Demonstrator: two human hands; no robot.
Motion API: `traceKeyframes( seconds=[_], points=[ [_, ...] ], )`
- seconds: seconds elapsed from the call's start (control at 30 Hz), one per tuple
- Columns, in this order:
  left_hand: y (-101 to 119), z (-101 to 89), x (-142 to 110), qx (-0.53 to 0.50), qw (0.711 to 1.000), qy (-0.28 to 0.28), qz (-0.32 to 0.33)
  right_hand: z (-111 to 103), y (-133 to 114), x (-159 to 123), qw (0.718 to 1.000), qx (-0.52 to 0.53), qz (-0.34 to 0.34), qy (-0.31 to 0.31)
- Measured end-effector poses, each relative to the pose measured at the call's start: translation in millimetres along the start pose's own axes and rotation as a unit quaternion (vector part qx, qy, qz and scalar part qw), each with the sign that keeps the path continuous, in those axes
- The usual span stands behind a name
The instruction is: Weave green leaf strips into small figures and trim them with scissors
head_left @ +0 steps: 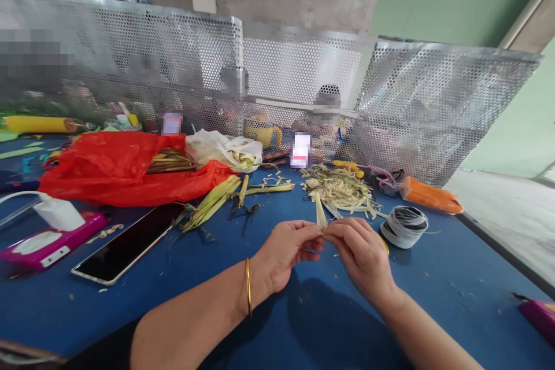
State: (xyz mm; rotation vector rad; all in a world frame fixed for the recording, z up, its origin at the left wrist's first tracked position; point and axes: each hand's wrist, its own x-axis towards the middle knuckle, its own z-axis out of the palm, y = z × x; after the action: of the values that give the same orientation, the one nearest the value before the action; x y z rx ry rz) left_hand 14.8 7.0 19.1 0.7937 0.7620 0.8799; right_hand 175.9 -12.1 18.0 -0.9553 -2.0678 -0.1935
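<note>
My left hand (291,248) and my right hand (363,251) meet above the blue table, both pinching the lower end of a pale green leaf strip (320,211). The strip stands up from between my fingertips and widens toward the top. Just beyond it lies a heap of shredded leaf scraps (342,189), with a metal blade (333,211) partly showing at its near edge. To the right of my right hand sits a roll of white string (404,226). Something yellow at that hand's outer side is mostly hidden.
Long leaf stalks (213,203) lie left of centre, before a red plastic bag (108,165) and a white bag (223,149). A large phone (128,243) and a magenta power strip (54,243) are at left. An orange packet (431,195) lies right. Perforated metal screens (299,63) stand behind.
</note>
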Motion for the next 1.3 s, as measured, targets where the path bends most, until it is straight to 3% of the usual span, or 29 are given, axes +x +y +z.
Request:
traceKeyframes(
  seconds=[0.17, 0.33, 0.6, 1.0, 1.2, 1.3],
  points=[
    [-2.4, 1.8, 2.4, 0.04, 0.996, 0.044, 0.069, 2.0, -3.7, 0.5, 0.994, 0.055, 0.098, -0.006],
    [-6.0, 2.0, 5.3, 0.103, 0.983, 0.067, 0.139, 6.2, -7.2, 0.1, 0.964, 0.156, 0.215, 0.009],
    [-5.2, 3.7, 3.0, 0.174, 0.968, 0.077, 0.165, 6.4, -9.3, 2.0, 0.925, 0.226, 0.304, 0.025],
    [-6.4, 1.2, 4.2, 0.092, 0.988, 0.04, 0.118, 5.5, -6.2, 1.2, 0.926, 0.251, 0.28, 0.017],
    [-3.8, 0.7, 3.4, 0.033, 0.997, 0.036, 0.058, 0.7, -3.3, 0.0, 0.977, 0.137, 0.164, -0.008],
    [-3.0, 1.6, 2.6, 0.037, 0.998, 0.032, 0.049, 0.0, -2.3, 0.0, 0.984, 0.11, 0.138, -0.006]
  ],
)
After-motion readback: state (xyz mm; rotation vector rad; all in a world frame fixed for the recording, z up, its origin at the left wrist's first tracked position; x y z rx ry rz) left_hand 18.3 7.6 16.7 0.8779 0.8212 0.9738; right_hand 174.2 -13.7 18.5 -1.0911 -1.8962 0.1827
